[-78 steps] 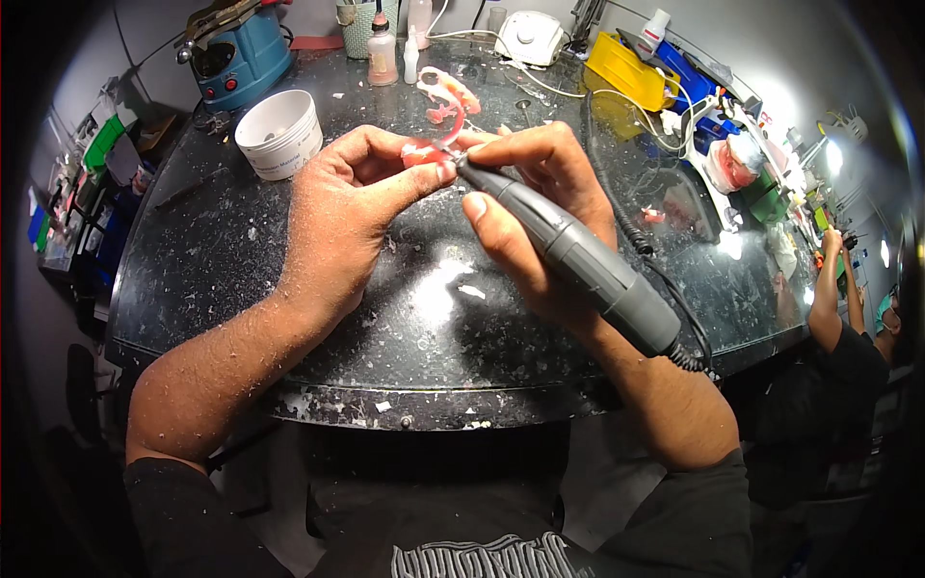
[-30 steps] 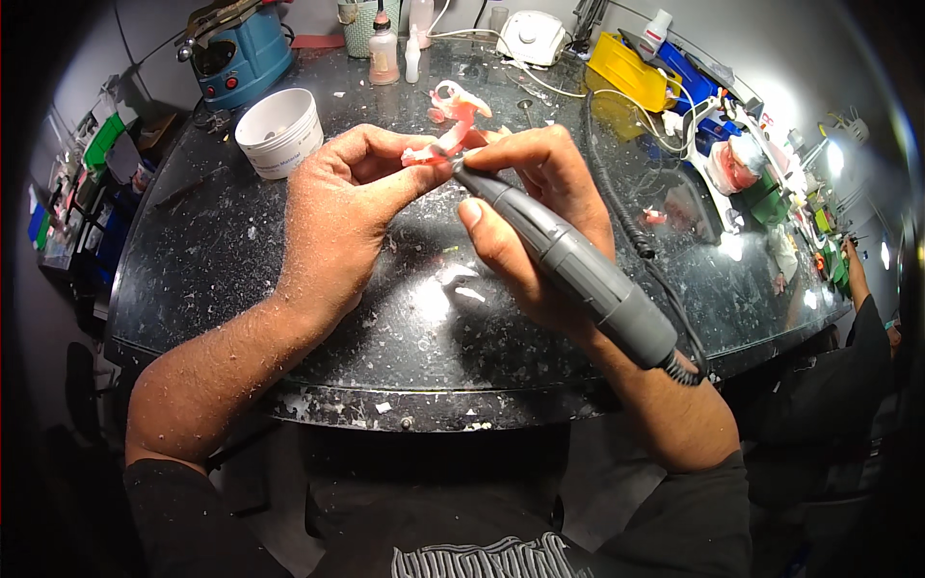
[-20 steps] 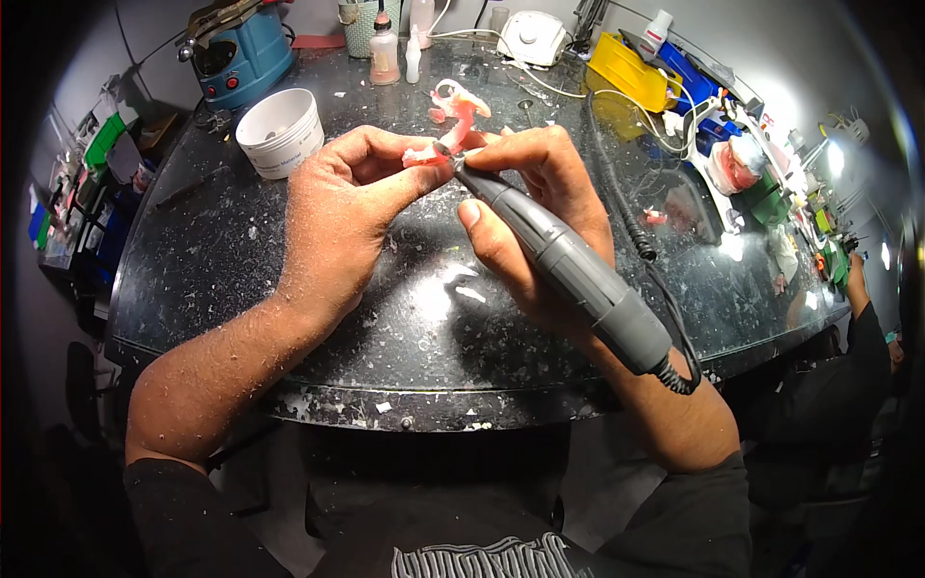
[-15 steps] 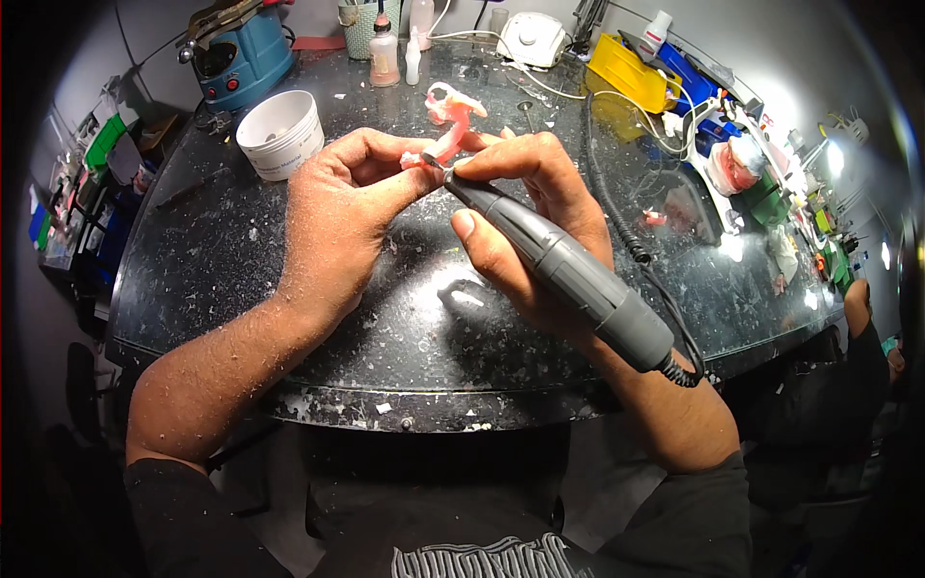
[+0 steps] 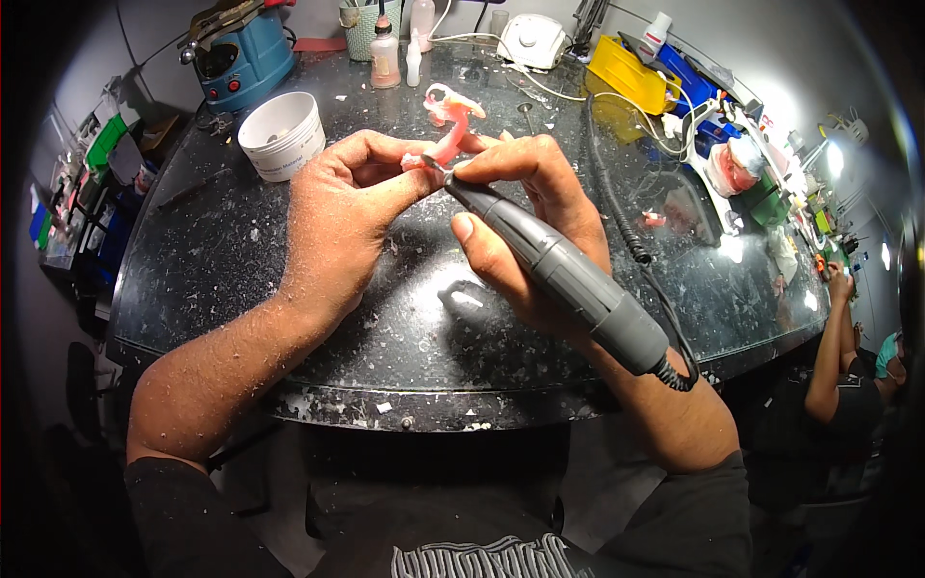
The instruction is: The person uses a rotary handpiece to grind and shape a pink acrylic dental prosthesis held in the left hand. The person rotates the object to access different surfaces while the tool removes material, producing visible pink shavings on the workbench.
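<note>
A curved pink acrylic denture piece (image 5: 459, 127), with a looped lobe at its far end, is pinched between the thumb and fingers of my left hand (image 5: 337, 217). My right hand (image 5: 568, 207) grips a dark grey rotary handpiece (image 5: 568, 275) like a pen, index finger along its nose and thumb at its side. The handpiece's tip meets the near end of the pink piece, close to my left fingertips; the exact contact is partly hidden by fingers. From its back end a coiled black cord (image 5: 676, 376) runs off. Pale dust speckles my left hand and forearm.
Left of my hands stands a white tub (image 5: 281, 135); behind it is a blue machine (image 5: 246, 60). Bottles (image 5: 384, 58) and a white device (image 5: 532, 40) line the back. Yellow bin (image 5: 631, 72) and a dental model (image 5: 737, 164) sit right. A co-worker's arm (image 5: 831, 356) shows far right.
The handpiece's back end has shifted slightly down and left, while the pink piece has tilted a little. At far right the co-worker's arms have come up to the bench.
</note>
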`<state>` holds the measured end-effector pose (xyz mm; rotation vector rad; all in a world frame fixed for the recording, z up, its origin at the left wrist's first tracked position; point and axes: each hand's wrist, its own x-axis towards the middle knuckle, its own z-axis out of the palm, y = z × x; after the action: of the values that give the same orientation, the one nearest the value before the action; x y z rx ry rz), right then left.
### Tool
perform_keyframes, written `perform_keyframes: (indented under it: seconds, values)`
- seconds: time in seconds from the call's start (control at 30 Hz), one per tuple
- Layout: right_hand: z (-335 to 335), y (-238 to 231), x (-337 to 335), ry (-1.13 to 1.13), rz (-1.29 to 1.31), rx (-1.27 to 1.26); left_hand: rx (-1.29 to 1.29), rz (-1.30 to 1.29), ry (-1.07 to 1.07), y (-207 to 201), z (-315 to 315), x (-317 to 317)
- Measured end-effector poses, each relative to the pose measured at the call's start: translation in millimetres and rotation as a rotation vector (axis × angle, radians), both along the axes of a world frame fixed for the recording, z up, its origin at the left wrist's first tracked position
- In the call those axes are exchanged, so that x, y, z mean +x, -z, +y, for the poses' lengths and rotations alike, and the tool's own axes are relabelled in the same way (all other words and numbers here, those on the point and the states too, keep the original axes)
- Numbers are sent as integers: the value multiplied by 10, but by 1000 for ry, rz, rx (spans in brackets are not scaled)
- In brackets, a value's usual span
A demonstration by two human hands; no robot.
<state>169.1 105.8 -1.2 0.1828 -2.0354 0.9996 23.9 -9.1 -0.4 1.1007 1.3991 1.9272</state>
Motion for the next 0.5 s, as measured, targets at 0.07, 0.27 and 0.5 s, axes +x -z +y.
perform_keyframes:
  seconds: [0.07,0.27,0.5]
  values:
    - [-17,-6,8,8,-15,-36,2,-13,-2,-7,-12,5]
    - [34,44,-52,71,69,46,0,28,-40,-43,-2,30]
    - [60,62,-54,125,82,-74,37,11,-30,-17,24,33]
